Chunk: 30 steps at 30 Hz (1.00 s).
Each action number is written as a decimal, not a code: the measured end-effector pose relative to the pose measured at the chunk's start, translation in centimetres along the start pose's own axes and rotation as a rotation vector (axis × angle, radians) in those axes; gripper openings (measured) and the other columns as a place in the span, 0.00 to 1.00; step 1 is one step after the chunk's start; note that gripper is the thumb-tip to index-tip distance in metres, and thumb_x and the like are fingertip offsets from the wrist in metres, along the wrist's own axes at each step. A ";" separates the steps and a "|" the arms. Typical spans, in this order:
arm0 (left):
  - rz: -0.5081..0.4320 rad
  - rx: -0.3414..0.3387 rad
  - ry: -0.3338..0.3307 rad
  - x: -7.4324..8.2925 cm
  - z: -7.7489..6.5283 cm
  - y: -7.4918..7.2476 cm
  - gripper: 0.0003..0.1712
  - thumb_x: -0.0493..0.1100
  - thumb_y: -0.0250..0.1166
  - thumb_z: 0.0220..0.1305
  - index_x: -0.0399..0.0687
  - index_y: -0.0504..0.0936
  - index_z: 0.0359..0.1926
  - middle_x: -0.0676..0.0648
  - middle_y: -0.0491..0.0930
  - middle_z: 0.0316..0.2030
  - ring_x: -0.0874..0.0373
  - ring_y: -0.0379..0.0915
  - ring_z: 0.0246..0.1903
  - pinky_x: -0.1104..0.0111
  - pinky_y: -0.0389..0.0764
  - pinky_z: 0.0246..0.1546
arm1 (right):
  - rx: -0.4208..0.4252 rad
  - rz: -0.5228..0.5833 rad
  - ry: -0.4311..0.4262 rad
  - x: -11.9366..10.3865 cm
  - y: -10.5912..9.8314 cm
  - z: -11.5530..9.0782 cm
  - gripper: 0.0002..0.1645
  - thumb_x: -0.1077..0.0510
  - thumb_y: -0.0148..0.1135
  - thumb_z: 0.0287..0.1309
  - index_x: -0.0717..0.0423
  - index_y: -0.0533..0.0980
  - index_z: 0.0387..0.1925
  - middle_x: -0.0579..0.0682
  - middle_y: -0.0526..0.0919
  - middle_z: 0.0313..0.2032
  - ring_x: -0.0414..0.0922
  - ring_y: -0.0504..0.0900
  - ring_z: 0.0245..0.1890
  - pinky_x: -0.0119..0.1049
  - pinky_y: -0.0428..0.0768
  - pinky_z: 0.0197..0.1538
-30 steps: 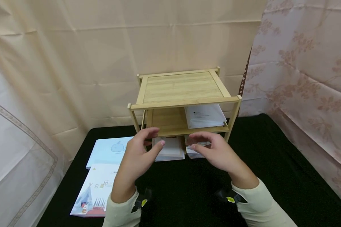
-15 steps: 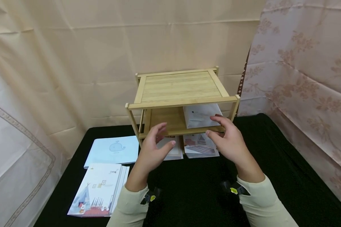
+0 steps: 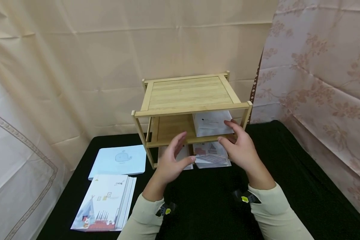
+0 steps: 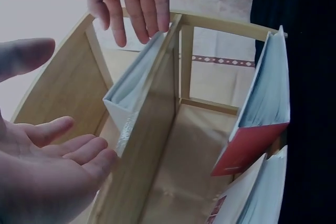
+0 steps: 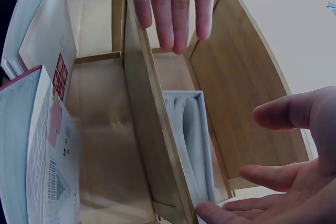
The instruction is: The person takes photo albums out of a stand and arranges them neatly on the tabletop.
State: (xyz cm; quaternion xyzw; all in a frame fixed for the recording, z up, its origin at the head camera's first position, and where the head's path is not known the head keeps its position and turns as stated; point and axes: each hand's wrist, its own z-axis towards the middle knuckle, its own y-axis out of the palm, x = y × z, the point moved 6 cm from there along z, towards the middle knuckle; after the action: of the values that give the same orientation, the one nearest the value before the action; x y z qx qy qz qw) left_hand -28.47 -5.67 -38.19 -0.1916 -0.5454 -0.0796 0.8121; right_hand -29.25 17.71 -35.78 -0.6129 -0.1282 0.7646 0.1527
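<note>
A wooden rack [image 3: 192, 92] stands in front of me in the head view. On its middle shelf, toward the right, lies a thick white book [image 3: 211, 124]. My right hand [image 3: 242, 146] is at that book's right front corner, fingers spread, thumb near the shelf edge. In the right wrist view a fingertip [image 5: 207, 212] is close to the book's end; contact is unclear. My left hand [image 3: 171, 164] hovers in front of the rack's left half, thumb apart, holding nothing. Beneath the middle shelf lie a book with a house picture [image 3: 211, 156] and another white book, partly hidden by my left hand.
A pale blue whale-covered book [image 3: 117, 160] lies on the dark cloth [image 3: 210, 200] left of the rack. Nearer me is a stack of books with a tent picture [image 3: 100, 203]. A beige curtain [image 3: 93, 66] hangs behind, a floral one [image 3: 324, 83] at right.
My right hand has moved right, from before the lower books to the middle-shelf book's corner. My left hand has shifted right, away from the blue book. The books look unmoved.
</note>
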 end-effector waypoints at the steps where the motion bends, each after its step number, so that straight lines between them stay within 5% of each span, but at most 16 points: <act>1: -0.006 -0.003 -0.004 -0.1 0.0 0.1 0.49 0.39 0.70 0.63 0.47 0.55 0.80 0.38 0.56 0.79 0.42 0.53 0.79 0.46 0.54 0.79 | -0.002 0.002 0.005 0.1 0.0 0.0 0.40 0.58 0.62 0.70 0.57 0.59 0.78 0.58 0.40 0.83 0.64 0.75 0.67 0.53 0.81 0.63; 13: -0.123 -0.082 -0.016 -1.2 0.5 1.6 0.51 0.35 0.68 0.65 0.49 0.50 0.82 0.40 0.47 0.82 0.44 0.44 0.81 0.41 0.60 0.75 | 0.008 -0.099 0.050 -0.1 0.2 -0.1 0.44 0.53 0.64 0.68 0.55 0.57 0.80 0.60 0.38 0.83 0.69 0.69 0.69 0.63 0.75 0.66; 23: -0.035 -0.146 0.001 -1.3 1.3 3.2 0.57 0.37 0.70 0.64 0.56 0.44 0.84 0.49 0.34 0.84 0.45 0.34 0.82 0.35 0.65 0.69 | 0.016 -0.148 0.038 0.2 -0.2 0.1 0.43 0.52 0.64 0.68 0.53 0.59 0.78 0.62 0.57 0.79 0.65 0.76 0.66 0.61 0.81 0.60; 30: -0.008 -0.159 -0.053 -0.7 2.3 3.7 0.58 0.37 0.69 0.66 0.52 0.39 0.84 0.47 0.37 0.84 0.44 0.47 0.80 0.44 0.71 0.70 | 0.012 -0.265 0.004 0.2 -0.2 0.1 0.43 0.50 0.64 0.68 0.56 0.60 0.78 0.64 0.61 0.77 0.66 0.75 0.66 0.64 0.76 0.64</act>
State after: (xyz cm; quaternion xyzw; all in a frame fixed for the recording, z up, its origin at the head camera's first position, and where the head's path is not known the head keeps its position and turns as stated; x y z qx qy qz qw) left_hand -29.44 -1.48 -38.88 -0.2556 -0.5593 -0.1207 0.7793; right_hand -29.37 17.97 -35.83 -0.5914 -0.2032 0.7372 0.2561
